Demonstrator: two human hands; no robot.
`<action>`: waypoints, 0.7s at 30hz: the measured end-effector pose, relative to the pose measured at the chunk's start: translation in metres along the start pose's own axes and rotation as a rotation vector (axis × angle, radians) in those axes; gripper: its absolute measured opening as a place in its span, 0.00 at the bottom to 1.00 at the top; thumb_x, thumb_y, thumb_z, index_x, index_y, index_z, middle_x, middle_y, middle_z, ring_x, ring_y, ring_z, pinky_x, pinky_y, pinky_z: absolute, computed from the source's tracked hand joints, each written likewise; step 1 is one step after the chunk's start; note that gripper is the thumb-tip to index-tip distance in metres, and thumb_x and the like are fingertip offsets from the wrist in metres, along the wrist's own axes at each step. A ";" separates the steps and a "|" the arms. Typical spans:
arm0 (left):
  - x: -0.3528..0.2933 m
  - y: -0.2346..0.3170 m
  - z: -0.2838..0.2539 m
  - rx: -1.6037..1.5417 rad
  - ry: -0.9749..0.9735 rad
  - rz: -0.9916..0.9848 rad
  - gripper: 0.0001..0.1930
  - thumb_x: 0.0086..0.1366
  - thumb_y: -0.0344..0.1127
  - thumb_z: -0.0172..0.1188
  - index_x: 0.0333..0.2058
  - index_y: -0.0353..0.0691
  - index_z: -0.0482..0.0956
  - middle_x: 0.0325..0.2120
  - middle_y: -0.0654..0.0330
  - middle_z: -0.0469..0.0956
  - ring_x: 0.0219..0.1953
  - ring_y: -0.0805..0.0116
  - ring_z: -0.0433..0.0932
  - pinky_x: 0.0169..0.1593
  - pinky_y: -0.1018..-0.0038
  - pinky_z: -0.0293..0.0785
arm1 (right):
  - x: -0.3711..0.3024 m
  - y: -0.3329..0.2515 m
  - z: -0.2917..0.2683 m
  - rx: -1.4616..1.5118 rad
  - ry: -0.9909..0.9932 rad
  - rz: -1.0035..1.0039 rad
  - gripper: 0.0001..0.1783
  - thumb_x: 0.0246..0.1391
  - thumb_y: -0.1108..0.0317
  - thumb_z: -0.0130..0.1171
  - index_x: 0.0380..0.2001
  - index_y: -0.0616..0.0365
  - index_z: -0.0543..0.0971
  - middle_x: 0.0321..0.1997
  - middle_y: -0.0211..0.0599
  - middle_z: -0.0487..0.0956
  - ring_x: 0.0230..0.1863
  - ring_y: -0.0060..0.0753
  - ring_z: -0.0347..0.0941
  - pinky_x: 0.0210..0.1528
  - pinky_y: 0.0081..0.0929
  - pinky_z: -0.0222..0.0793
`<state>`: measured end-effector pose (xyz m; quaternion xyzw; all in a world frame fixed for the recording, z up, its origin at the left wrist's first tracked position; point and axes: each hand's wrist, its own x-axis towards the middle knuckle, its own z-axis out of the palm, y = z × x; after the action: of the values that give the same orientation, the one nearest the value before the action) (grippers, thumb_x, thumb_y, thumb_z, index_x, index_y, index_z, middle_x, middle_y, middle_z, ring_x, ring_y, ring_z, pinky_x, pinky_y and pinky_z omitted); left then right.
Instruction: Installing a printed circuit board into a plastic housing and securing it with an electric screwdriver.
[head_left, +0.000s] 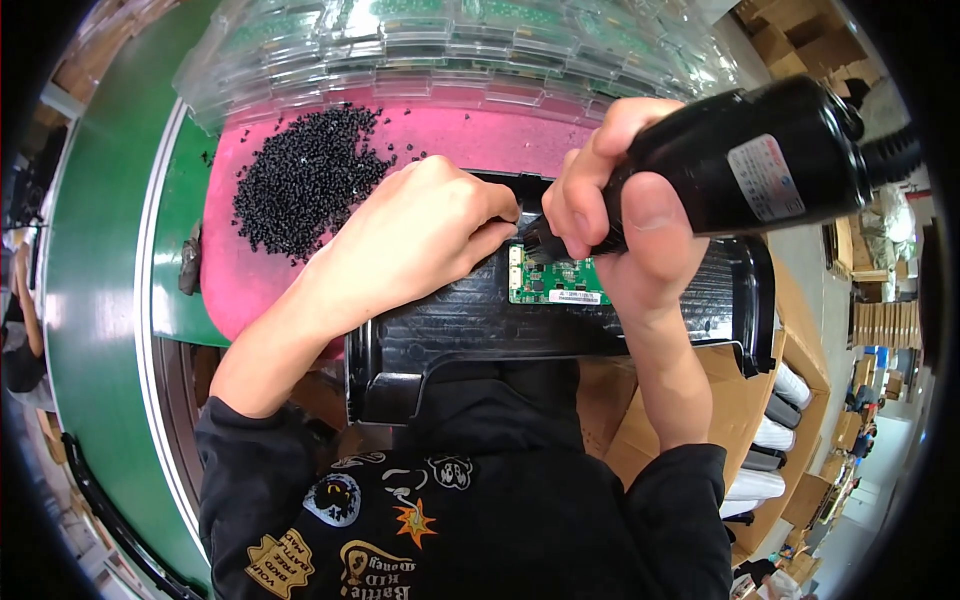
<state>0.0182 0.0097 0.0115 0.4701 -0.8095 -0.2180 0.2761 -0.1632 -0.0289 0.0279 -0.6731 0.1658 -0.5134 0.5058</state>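
My right hand [640, 215] is wrapped round a black electric screwdriver [715, 160], its nose tilted down toward the upper left part of a green circuit board [540, 282]. The board lies in a long black plastic housing [470, 325] with a curved cut-out along its near edge. My left hand [430, 230] reaches in from the left, thumb and forefinger pinched together beside the screwdriver's nose at the board's corner. What the pinch holds, if anything, is too small to make out. The screwdriver's nose and my right fingers hide part of the board.
A heap of small black screws [305, 180] lies on the pink mat [235, 290] at the left. Stacked clear plastic trays [450, 55] stand behind the housing. A cardboard box [800, 345] with wrapped rolls is at the right. A green surface [95, 270] runs along the left.
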 end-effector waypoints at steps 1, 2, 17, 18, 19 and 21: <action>0.000 0.000 0.000 -0.024 -0.018 -0.017 0.07 0.57 0.28 0.64 0.34 0.31 0.83 0.27 0.45 0.81 0.29 0.46 0.80 0.34 0.63 0.77 | 0.002 0.000 -0.001 -0.009 -0.014 -0.006 0.25 0.58 0.48 0.59 0.44 0.58 0.68 0.16 0.31 0.68 0.14 0.22 0.60 0.20 0.23 0.60; 0.000 0.000 0.000 -0.048 -0.036 -0.034 0.07 0.57 0.27 0.64 0.34 0.31 0.83 0.27 0.45 0.81 0.30 0.46 0.80 0.35 0.64 0.77 | 0.003 -0.002 0.000 -0.010 -0.014 -0.006 0.25 0.58 0.48 0.59 0.44 0.58 0.68 0.16 0.31 0.68 0.14 0.22 0.60 0.20 0.23 0.60; 0.004 0.000 0.001 -0.309 -0.064 0.111 0.07 0.55 0.24 0.65 0.34 0.30 0.82 0.24 0.54 0.82 0.26 0.62 0.82 0.30 0.72 0.76 | -0.010 -0.038 -0.020 0.331 -0.095 -0.163 0.32 0.58 0.32 0.50 0.49 0.48 0.69 0.21 0.23 0.67 0.17 0.20 0.61 0.27 0.25 0.61; 0.004 -0.001 0.002 -0.309 -0.067 0.112 0.07 0.55 0.24 0.65 0.34 0.30 0.82 0.24 0.54 0.82 0.26 0.62 0.82 0.30 0.72 0.76 | -0.012 -0.040 -0.019 0.333 -0.084 -0.146 0.32 0.58 0.32 0.50 0.49 0.48 0.68 0.21 0.23 0.68 0.18 0.20 0.62 0.27 0.25 0.61; 0.004 -0.002 0.003 -0.314 -0.070 0.138 0.08 0.55 0.25 0.66 0.34 0.30 0.82 0.24 0.53 0.82 0.26 0.62 0.82 0.30 0.72 0.76 | -0.014 -0.041 -0.017 0.335 -0.072 -0.128 0.32 0.59 0.32 0.50 0.49 0.48 0.68 0.22 0.23 0.68 0.18 0.20 0.62 0.27 0.25 0.61; 0.005 -0.002 0.002 -0.319 -0.078 0.165 0.08 0.55 0.26 0.67 0.33 0.30 0.82 0.24 0.53 0.82 0.26 0.62 0.82 0.30 0.72 0.76 | -0.019 -0.045 -0.012 0.333 -0.021 -0.091 0.32 0.58 0.32 0.50 0.49 0.49 0.68 0.22 0.23 0.68 0.18 0.20 0.62 0.27 0.25 0.61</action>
<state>0.0162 0.0048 0.0095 0.3434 -0.8106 -0.3382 0.3325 -0.1944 -0.0014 0.0555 -0.5922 0.0426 -0.5493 0.5881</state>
